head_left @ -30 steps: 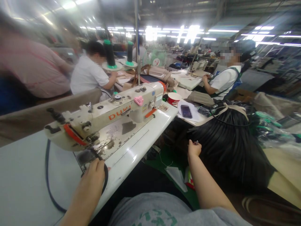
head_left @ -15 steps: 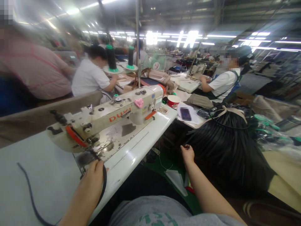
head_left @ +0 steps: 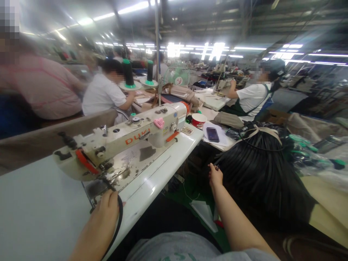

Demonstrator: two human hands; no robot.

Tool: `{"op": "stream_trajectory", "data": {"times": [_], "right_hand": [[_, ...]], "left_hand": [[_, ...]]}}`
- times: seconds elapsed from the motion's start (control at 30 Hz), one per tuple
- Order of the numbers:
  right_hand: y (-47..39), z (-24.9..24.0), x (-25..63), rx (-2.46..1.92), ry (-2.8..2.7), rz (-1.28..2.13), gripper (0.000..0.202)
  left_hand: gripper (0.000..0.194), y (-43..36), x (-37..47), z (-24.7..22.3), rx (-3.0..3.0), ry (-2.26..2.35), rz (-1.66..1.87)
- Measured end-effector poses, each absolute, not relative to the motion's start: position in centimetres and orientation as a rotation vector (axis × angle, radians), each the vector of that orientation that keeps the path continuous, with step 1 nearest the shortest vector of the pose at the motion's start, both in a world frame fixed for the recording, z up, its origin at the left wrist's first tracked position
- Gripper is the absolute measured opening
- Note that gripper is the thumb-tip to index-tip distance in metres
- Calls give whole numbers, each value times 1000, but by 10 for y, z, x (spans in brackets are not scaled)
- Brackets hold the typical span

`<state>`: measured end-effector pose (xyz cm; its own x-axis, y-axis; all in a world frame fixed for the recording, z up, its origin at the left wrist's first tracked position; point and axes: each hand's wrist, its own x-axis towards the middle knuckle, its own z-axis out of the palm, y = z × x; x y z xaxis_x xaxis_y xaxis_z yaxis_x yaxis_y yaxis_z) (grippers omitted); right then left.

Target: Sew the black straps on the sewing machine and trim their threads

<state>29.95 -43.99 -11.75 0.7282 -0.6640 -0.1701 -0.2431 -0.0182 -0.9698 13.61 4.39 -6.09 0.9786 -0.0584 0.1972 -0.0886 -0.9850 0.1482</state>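
Note:
A white sewing machine (head_left: 136, 134) stands on a white table (head_left: 35, 206). At its needle end, my left hand (head_left: 104, 214) is closed on a thin black strip (head_left: 120, 214), which runs from beneath the presser area and curves down past the table's front edge. Out to the right, beside a large tied bundle of black strips (head_left: 263, 170), is my right hand (head_left: 216, 174). Its fingers are pinched together around a small dark item too small to make out.
Beyond the machine are a red and white bowl (head_left: 198, 119), a phone (head_left: 212, 134) on paper and black thread cones (head_left: 128, 74). People sit at left and at the back right. Plastic-wrapped items (head_left: 304, 156) lie at right.
The loose end of black strip on the left of the table has gone from view. My left hand is slightly lower, and the view has shifted a little. The person at right has raised an arm.

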Motion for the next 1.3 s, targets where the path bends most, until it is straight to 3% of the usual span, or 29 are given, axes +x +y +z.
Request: {"op": "stream_trajectory", "data": {"times": [0.3,0.53,0.73,1.03,1.3], "right_hand": [[-374,-144,242,-1662,657,-15,29],[-401,-113,278,-1640,642,-151,35],[-370,-107,262,-1646,512,-1,47],[-369,-63,282,-1760,381,-201,70],[-325,-25,262,-2009,-58,-191,55]], "left_hand": [[31,32,137,-65,2973,-33,438],[36,44,137,-68,3063,-192,385],[33,38,133,-60,3174,-180,436],[33,38,131,-61,3178,-240,787],[26,29,134,-56,3126,-161,918]]}}
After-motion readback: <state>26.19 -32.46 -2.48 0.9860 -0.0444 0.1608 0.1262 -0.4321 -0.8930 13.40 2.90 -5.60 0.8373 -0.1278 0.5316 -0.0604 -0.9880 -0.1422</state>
